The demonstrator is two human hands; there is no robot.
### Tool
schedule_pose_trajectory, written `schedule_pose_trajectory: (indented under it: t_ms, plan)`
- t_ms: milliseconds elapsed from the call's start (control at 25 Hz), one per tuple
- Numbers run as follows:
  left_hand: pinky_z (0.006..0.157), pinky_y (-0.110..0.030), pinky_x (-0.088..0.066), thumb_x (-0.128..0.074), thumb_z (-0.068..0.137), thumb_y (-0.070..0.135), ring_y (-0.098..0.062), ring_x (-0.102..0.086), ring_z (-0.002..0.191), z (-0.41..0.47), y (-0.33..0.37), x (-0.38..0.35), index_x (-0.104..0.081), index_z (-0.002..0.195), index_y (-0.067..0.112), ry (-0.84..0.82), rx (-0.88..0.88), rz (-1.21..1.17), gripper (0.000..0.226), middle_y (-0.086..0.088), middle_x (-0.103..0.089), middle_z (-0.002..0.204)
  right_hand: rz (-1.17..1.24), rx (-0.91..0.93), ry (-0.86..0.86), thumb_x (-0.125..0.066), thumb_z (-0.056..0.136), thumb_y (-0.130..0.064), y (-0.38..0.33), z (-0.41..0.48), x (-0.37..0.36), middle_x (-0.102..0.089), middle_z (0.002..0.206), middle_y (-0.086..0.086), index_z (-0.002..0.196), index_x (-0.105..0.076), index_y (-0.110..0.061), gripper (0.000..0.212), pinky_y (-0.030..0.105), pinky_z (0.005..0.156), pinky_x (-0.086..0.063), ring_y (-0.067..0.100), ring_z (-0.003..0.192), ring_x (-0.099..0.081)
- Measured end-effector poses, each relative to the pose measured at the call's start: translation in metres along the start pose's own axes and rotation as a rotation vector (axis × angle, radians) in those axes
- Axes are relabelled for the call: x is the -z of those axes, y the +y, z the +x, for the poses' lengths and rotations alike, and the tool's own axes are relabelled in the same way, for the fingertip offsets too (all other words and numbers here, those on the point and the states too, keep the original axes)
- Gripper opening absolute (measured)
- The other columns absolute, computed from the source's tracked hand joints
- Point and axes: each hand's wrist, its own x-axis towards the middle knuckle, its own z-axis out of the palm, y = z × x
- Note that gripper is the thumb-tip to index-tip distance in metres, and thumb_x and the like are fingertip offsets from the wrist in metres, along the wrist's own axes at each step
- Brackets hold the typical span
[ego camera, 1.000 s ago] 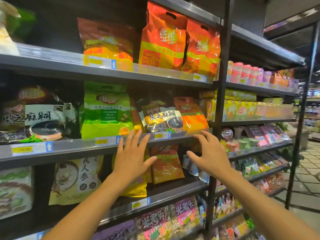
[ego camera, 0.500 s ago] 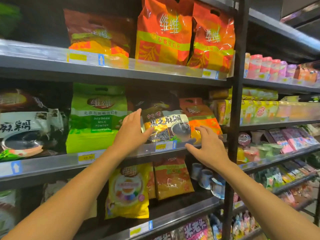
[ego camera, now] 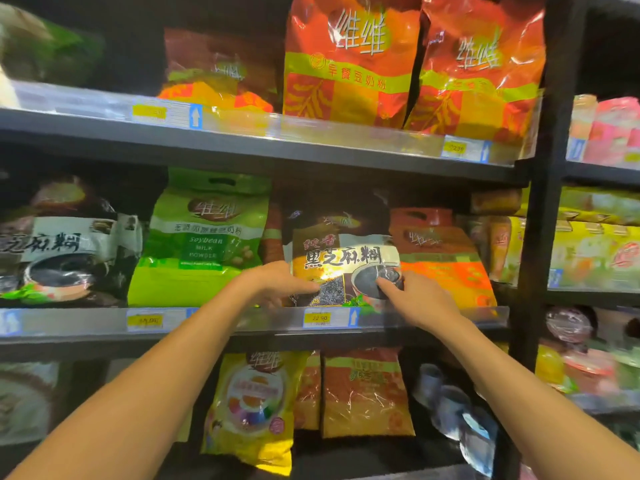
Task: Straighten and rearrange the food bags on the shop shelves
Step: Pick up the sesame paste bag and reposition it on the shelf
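A black sesame paste bag stands on the middle shelf, between a green soybean milk powder bag and an orange bag. My left hand grips its lower left edge, thumb across the front. My right hand holds its lower right corner, fingers curled behind and thumb on the front. Both forearms reach up from below.
Two tall red-orange bags and a darker bag fill the top shelf. Another black sesame bag sits far left. A yellow bag and an orange bag stand on the shelf below. A black upright post bounds the right.
Both hands rose from below the shelf edge and closed on the black sesame paste bag's lower corners. The view moved closer to the shelves.
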Motion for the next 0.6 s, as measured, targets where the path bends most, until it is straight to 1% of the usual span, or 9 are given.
schedule_pose_trajectory:
  t_ms: [80, 160, 240, 320, 400, 480, 520, 560, 600]
  plan:
    - [0.049, -0.023, -0.043, -0.071, 0.091, 0.055, -0.017, -0.054, 0.061, 0.002, 0.001, -0.003, -0.058, 0.084, 0.015, 0.005, -0.002, -0.033, 0.043, -0.005, -0.064, 0.08, 0.036, 0.034, -0.007, -0.041, 0.097, -0.068, 0.005, 0.01, -0.005, -0.072, 0.106, 0.006, 0.102, -0.061, -0.022, 0.05, 0.045, 0.086, -0.053, 0.031, 0.096, -0.065]
    - [0.046, -0.02, -0.041, -0.073, 0.093, 0.048, -0.014, -0.05, 0.057, 0.003, 0.002, -0.007, -0.06, 0.079, 0.017, 0.032, -0.003, -0.082, 0.037, 0.002, -0.061, 0.068, 0.105, 0.066, -0.001, -0.045, 0.098, -0.063, 0.008, 0.015, -0.006, -0.071, 0.107, 0.003, 0.108, -0.062, -0.023, 0.045, 0.044, 0.086, -0.053, 0.029, 0.098, -0.065]
    - [0.043, -0.017, -0.037, -0.073, 0.095, 0.042, -0.012, -0.047, 0.054, 0.002, 0.007, -0.01, -0.057, 0.074, 0.018, 0.076, 0.008, -0.163, 0.036, 0.006, -0.057, 0.059, 0.171, 0.093, 0.006, -0.048, 0.1, -0.058, 0.009, 0.02, -0.005, -0.07, 0.102, -0.001, 0.107, -0.062, -0.024, 0.038, 0.04, 0.078, -0.051, 0.025, 0.093, -0.064]
    - [0.049, -0.022, -0.04, -0.072, 0.095, 0.042, -0.014, -0.049, 0.063, -0.002, 0.01, -0.01, -0.054, 0.08, 0.017, 0.109, 0.035, -0.249, 0.034, 0.001, -0.057, 0.071, 0.219, 0.107, -0.001, -0.05, 0.102, -0.052, 0.008, 0.024, -0.002, -0.066, 0.091, -0.002, 0.097, -0.058, -0.021, 0.032, 0.036, 0.065, -0.043, 0.02, 0.081, -0.06]
    - [0.06, -0.028, -0.042, -0.072, 0.094, 0.045, -0.018, -0.05, 0.075, -0.003, 0.011, -0.008, -0.055, 0.096, 0.013, 0.133, 0.031, -0.351, 0.036, -0.004, -0.059, 0.089, 0.289, 0.119, 0.008, -0.051, 0.103, -0.047, 0.005, 0.027, 0.003, -0.064, 0.086, -0.002, 0.092, -0.057, -0.019, 0.031, 0.037, 0.06, -0.04, 0.017, 0.076, -0.058]
    - [0.079, -0.035, -0.053, -0.077, 0.085, 0.053, -0.02, -0.058, 0.096, -0.004, 0.011, -0.005, -0.055, 0.121, 0.007, 0.152, -0.011, -0.496, 0.062, -0.01, -0.063, 0.118, 0.391, 0.133, 0.03, -0.051, 0.104, -0.044, 0.002, 0.031, 0.008, -0.065, 0.088, -0.001, 0.095, -0.06, -0.017, 0.03, 0.037, 0.061, -0.043, 0.017, 0.079, -0.06]
    - [0.09, -0.044, -0.057, -0.079, 0.077, 0.058, -0.023, -0.061, 0.11, -0.007, 0.012, -0.004, -0.053, 0.131, 0.009, 0.162, -0.019, -0.563, 0.077, -0.01, -0.06, 0.13, 0.445, 0.137, 0.04, -0.05, 0.105, -0.042, -0.001, 0.031, 0.011, -0.064, 0.088, -0.003, 0.097, -0.06, -0.016, 0.029, 0.035, 0.06, -0.042, 0.015, 0.079, -0.059]
    - [0.094, -0.051, -0.058, -0.079, 0.071, 0.062, -0.026, -0.061, 0.119, -0.008, 0.011, -0.003, -0.052, 0.135, 0.013, 0.156, -0.022, -0.632, 0.086, -0.009, -0.057, 0.137, 0.493, 0.139, 0.052, -0.049, 0.106, -0.04, -0.005, 0.031, 0.014, -0.061, 0.085, -0.005, 0.098, -0.059, -0.016, 0.028, 0.032, 0.059, -0.038, 0.014, 0.078, -0.057]
    - [0.095, -0.055, -0.058, -0.078, 0.07, 0.063, -0.028, -0.061, 0.123, -0.01, 0.012, -0.003, -0.054, 0.135, 0.016, 0.142, -0.017, -0.689, 0.083, -0.007, -0.056, 0.14, 0.537, 0.135, 0.063, -0.048, 0.106, -0.039, -0.009, 0.031, 0.018, -0.058, 0.084, -0.006, 0.099, -0.059, -0.015, 0.027, 0.03, 0.058, -0.036, 0.015, 0.078, -0.056]
